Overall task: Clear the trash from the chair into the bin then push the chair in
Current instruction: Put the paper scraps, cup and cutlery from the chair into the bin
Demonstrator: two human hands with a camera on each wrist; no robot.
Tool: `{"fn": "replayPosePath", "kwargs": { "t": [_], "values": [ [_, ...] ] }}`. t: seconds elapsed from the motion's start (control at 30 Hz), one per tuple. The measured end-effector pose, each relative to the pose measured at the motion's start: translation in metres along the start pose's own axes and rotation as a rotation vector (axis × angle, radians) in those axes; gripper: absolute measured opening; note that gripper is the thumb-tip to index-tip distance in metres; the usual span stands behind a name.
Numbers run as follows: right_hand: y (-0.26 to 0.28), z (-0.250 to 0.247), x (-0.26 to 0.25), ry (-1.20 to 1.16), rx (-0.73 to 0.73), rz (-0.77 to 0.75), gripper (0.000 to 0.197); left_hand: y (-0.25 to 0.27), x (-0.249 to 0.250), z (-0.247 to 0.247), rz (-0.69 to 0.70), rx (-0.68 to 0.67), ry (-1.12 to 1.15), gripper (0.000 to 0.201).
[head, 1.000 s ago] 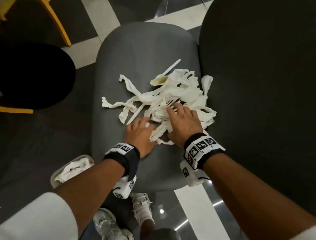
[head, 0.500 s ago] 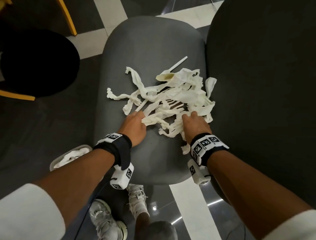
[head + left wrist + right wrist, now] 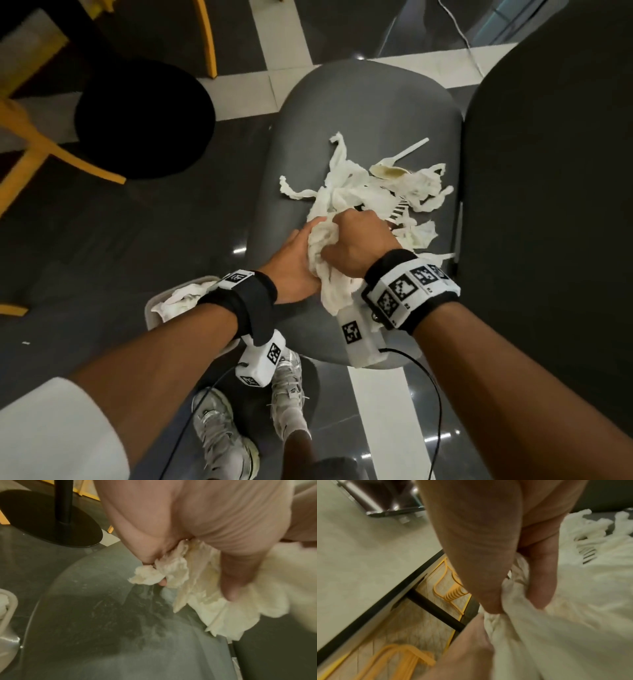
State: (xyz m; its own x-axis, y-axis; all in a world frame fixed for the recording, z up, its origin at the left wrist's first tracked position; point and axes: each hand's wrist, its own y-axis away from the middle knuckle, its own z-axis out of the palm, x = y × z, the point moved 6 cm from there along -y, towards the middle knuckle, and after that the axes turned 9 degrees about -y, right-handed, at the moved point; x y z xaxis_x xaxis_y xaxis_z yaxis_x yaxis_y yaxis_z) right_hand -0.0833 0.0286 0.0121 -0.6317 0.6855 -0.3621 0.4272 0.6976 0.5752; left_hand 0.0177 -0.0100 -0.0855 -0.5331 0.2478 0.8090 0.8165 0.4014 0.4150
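While both hands meet over the chair seat (image 3: 359, 102), right hand (image 3: 359, 245) clenching tissue wad (image 3: 323, 246), left hand (image 3: 294, 263) gripping it too

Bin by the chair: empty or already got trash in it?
Not empty. In the head view the bin on the floor left of the chair holds crumpled white tissue; how full it is cannot be told, since the left forearm covers it.

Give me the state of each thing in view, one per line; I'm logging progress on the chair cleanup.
Left hand: grips tissue wad from the left.
Right hand: fingers curled round the same wad.
Tissue wad: bunched between both hands, over the seat.
Loose tissue: strewn on the seat.
Spoon: soiled, lying on the seat.
Fork: half buried in tissue.
Chair: not yet cleared.
Bin: on the floor, holding tissue.
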Motion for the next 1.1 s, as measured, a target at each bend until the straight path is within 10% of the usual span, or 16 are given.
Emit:
{"fn": "replayPosePath", "kwargs": {
  "t": [0.17, 0.43, 0.83, 1.1],
  "values": [
    [0.007, 0.004, -0.013, -0.244, -0.023, -0.110, 0.034, 0.016, 0.010, -0.022, 0.064, 0.203, -0.007, 0.034],
    [0.011, 0.026, 0.000, -0.742, 0.132, -0.273, 0.036, 0.035, 0.018, -0.064, -0.020, 0.308, 0.347, 0.021],
    [-0.063, 0.049, -0.016, 0.335, 0.132, -0.366, 0.106, 0.069, -0.019, -0.094, -0.193, 0.125, 0.443, 0.032],
    [-0.069, 0.037, -0.014, 0.581, 0.121, -0.319, 0.031, 0.091, -0.043, -0.113, -0.220, 0.261, 0.338, 0.021]
  ]
}}
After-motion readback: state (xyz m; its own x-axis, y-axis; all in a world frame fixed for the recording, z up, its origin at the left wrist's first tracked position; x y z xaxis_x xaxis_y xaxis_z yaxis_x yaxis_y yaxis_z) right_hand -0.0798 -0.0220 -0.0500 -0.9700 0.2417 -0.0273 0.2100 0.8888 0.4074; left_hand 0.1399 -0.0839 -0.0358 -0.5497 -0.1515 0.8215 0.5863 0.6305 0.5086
